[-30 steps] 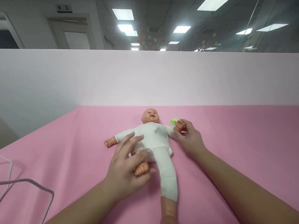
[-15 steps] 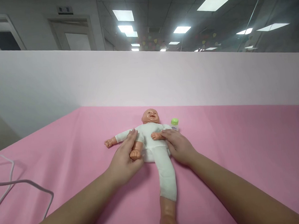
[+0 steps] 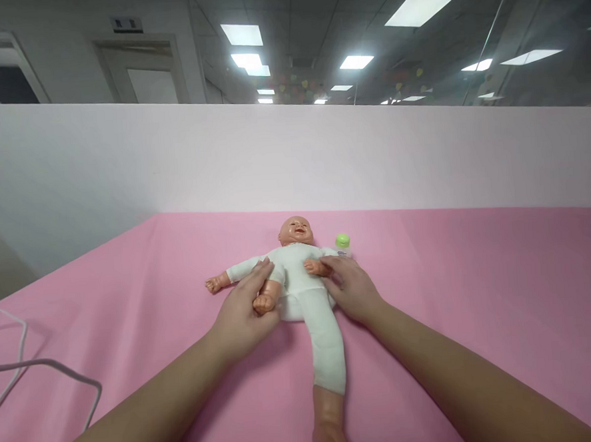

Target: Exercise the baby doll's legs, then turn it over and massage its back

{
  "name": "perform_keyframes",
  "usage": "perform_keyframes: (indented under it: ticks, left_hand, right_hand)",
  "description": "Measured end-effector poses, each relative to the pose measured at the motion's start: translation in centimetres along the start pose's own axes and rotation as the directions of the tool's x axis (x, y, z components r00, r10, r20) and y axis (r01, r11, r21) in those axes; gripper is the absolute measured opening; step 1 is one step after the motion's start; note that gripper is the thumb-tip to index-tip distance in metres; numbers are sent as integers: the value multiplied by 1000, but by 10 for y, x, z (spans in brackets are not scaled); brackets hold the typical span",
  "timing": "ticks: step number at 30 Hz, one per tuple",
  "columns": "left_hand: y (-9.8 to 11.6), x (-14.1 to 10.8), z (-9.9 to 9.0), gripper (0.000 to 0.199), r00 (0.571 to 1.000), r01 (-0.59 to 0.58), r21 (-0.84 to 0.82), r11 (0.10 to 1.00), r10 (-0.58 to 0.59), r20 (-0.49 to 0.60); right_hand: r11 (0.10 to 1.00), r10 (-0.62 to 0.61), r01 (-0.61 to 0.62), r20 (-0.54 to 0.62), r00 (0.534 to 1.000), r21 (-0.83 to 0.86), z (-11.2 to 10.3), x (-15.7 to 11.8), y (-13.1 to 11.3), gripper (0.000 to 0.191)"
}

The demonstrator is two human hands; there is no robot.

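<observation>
A baby doll (image 3: 298, 267) in a white cloth body lies on its back on the pink cover, its head at the far end. My left hand (image 3: 245, 311) is wrapped along the doll's bent leg (image 3: 268, 294), thumb below the foot and fingers up the outer side. On the other side, my right hand (image 3: 352, 284) grips the doll's arm near its small hand (image 3: 316, 268), which rests over the belly. The other doll arm (image 3: 229, 276) stretches out sideways. Toward me extends the straight leg (image 3: 327, 352).
A small clear bottle with a green cap (image 3: 343, 241) stands beyond my right hand. Looped pale cable (image 3: 48, 361) lies at the left on the pink cover (image 3: 460, 291). A white low wall (image 3: 291, 154) borders the far side.
The doll's small hand has shifted slightly to the right over the belly, with my right hand on its arm. My left hand keeps its hold on the bent leg. The view has tilted slightly.
</observation>
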State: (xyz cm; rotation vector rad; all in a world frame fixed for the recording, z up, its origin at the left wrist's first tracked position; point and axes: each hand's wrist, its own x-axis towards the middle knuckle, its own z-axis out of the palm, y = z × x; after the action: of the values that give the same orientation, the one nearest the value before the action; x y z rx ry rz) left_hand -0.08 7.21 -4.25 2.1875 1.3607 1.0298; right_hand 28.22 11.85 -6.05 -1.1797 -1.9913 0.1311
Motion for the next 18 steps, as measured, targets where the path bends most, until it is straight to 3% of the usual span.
perform_keyframes:
  ticks: [3,6,12,14,18]
  left_hand:
    - [7,-5,-4,76,996,-67,28,997,69,-52]
    - [14,-11,-6,72,982,-160,112,981,169,-79]
    - [32,-24,-14,68,902,-421,278,863,430,29]
    - [38,-26,-20,67,881,-465,277,841,469,58]
    - [47,-28,-30,64,879,-476,218,852,467,97]
  right_hand:
    - [992,118,-115,-69,991,47,-2,1,6,33]
    - [943,300,-272,-134,945,191,-6,1,15,40]
    - [869,447,-344,-268,853,356,-14,4,39,48]
    - [840,505,-392,-276,818,376,-18,4,48,53]
    - [769,596,-469,-224,771,434,-24,4,67,58]
